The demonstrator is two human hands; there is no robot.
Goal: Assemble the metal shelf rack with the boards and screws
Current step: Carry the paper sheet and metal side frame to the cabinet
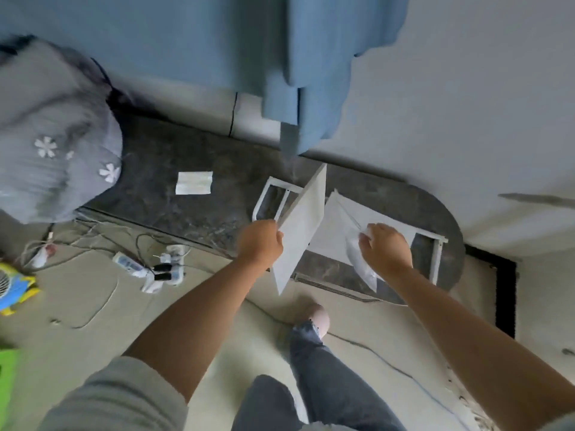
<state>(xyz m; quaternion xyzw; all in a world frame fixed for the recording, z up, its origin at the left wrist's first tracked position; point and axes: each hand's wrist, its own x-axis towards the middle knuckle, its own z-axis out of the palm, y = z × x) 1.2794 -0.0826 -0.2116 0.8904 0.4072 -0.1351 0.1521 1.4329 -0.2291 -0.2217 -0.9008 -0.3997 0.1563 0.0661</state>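
My left hand (263, 242) grips the edge of a white board (300, 231), which is lifted and tilted above the dark marble ledge (199, 206). My right hand (385, 247) pinches a clear plastic bag (362, 265) over another white board (342, 225) lying flat on the ledge. White metal frame pieces show at either end: one (272, 197) behind the raised board, another (435, 256) to the right of my right hand. A small white packet (194, 182) lies on the ledge to the left; its contents cannot be made out.
Blue curtains (280, 73) hang over the ledge. A grey cushion (53, 138) sits at the left. Power strips (152, 265) and tangled cables lie on the floor below the ledge, with a small blue and yellow fan (12, 287) at far left. My leg and foot (317, 318) stand beneath.
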